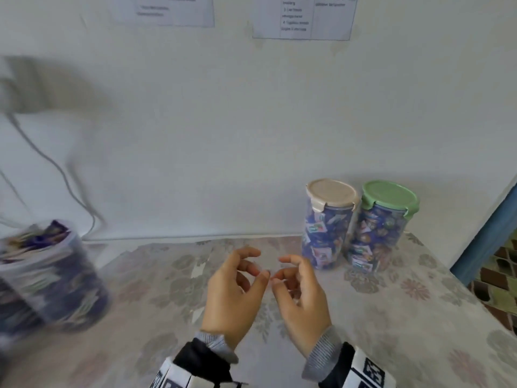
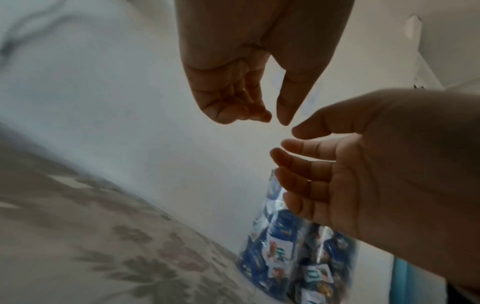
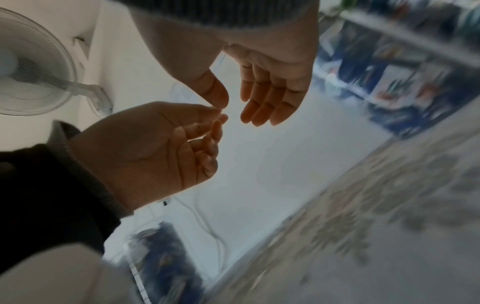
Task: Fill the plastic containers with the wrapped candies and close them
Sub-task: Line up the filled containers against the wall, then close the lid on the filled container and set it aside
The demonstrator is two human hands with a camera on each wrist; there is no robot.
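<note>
Both hands hover over the middle of the table, palms facing each other, fingertips nearly touching. My left hand (image 1: 258, 263) (image 2: 274, 120) (image 3: 221, 121) has loosely curled fingers and holds nothing. My right hand (image 1: 279, 270) (image 2: 288, 137) (image 3: 235, 113) is likewise relaxed and empty. Two clear containers full of wrapped candies stand upright at the back right by the wall: one with a beige lid (image 1: 331, 191) clipped on, one with a green lid (image 1: 389, 194) clipped on. A third container (image 1: 47, 275) (image 3: 161, 257), without a lid and heaped with candies, stands at the left, blurred.
The table carries a floral cloth (image 1: 391, 317) and ends at the right near a blue door frame (image 1: 481, 242). White cables (image 1: 56, 169) hang down the wall at the left. A white fan (image 3: 31, 61) shows in the right wrist view.
</note>
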